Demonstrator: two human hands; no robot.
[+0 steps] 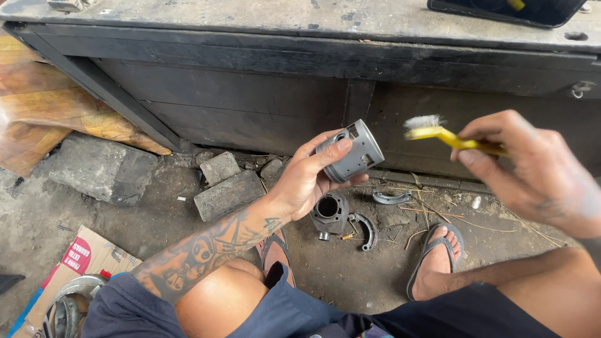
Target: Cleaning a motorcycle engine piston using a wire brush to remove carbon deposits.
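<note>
The left hand holds a gray metal piston up in the air, just above the round engine cylinder that lies on the dirt floor. The thumb lies across the near side of the piston and the other fingers curl around behind it, so the hand is closed snugly on it. The piston is short and round like a cup, with a hole in its side and thin grooves near one end. It is tilted, with that flat end pointing up and to the right.

The right hand is to the right of the piston. Its fingers pinch the handle of a yellow brush. The white bristles are near the piston, but may not be touching it; the hand is blurry.

Two curved metal pieces lie beside the cylinder. Past the piston stands a dark wooden bench.
</note>
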